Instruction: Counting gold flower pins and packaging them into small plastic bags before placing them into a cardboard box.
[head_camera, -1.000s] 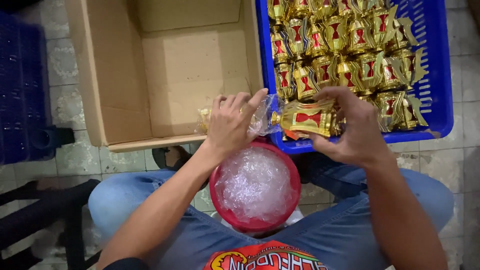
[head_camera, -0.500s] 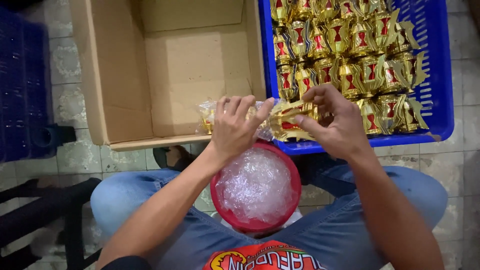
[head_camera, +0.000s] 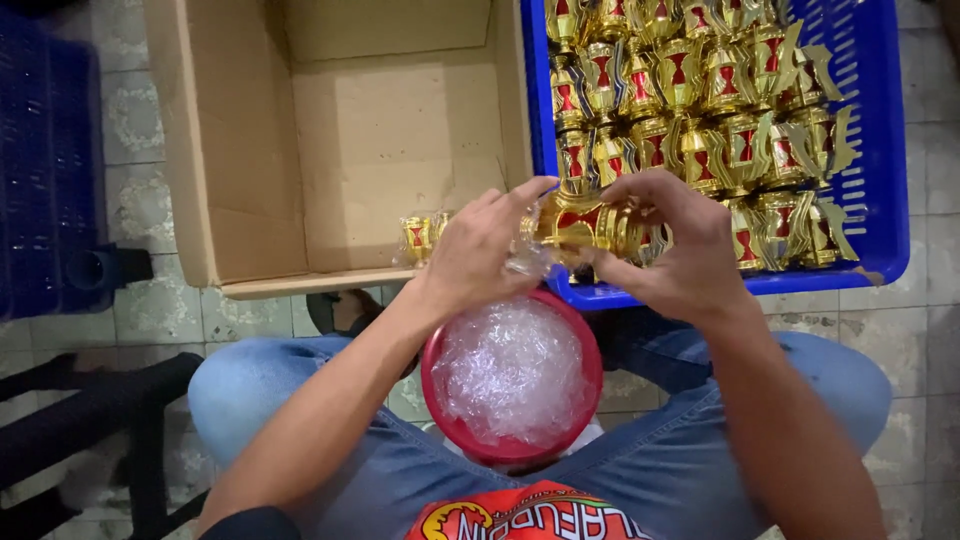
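Observation:
My left hand (head_camera: 480, 250) and my right hand (head_camera: 680, 250) hold one gold and red lantern ornament (head_camera: 585, 222) between them, over the near rim of a blue plastic crate (head_camera: 885, 200). A clear plastic wrapper (head_camera: 528, 262) clings to the ornament's left end under my left fingers. The crate holds several more gold and red ornaments (head_camera: 700, 90) in rows. On my lap sits a red bowl (head_camera: 440, 400) full of crumpled clear plastic wrappers (head_camera: 510, 370).
An open cardboard box (head_camera: 190, 150) stands to the left of the crate, with one wrapped gold ornament (head_camera: 420, 235) lying at its near edge. A dark blue crate (head_camera: 40, 170) is at far left on the tiled floor. My legs in jeans fill the bottom.
My hands have drawn together around the ornament, which has turned and moved slightly left; my right hand now covers more of it.

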